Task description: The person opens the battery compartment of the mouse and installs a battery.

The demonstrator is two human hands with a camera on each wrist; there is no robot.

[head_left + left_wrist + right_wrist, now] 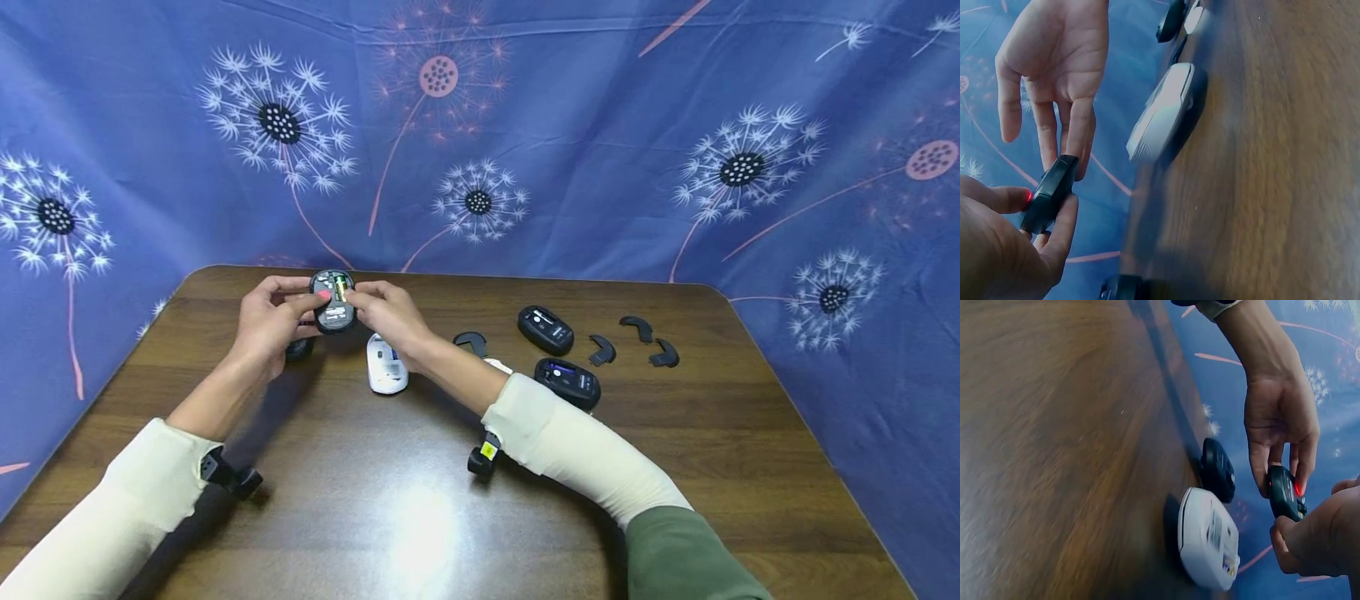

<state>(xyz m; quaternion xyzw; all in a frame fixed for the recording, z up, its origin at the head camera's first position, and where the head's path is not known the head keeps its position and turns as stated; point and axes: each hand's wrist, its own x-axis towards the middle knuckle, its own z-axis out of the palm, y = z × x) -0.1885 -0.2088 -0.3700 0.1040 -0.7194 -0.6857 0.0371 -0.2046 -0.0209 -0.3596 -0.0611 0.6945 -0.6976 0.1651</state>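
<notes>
My left hand (268, 323) grips a black computer mouse (335, 318) by its side, thumb over its upturned underside and fingers beneath. The mouse is held up near the table's far edge. Its battery bay is uncovered, and a green-and-gold battery (341, 288) shows inside. Red light from the mouse glows on the left thumb. My right hand (1060, 75) reaches to the other side with mostly straight fingers touching the mouse's edge; its thumb stands apart from it in the left wrist view. A white mouse (387, 367) lies underside up below the hands, and another dark mouse (1217, 470) lies behind the left hand.
Right of my right forearm, two black mice (545, 330) lie underside up, near several curved black battery covers (664, 353). One more dark cover (471, 341) and a white piece (498, 365) show beside the forearm. A patterned blue cloth (585, 150) hangs behind the wooden table (337, 483).
</notes>
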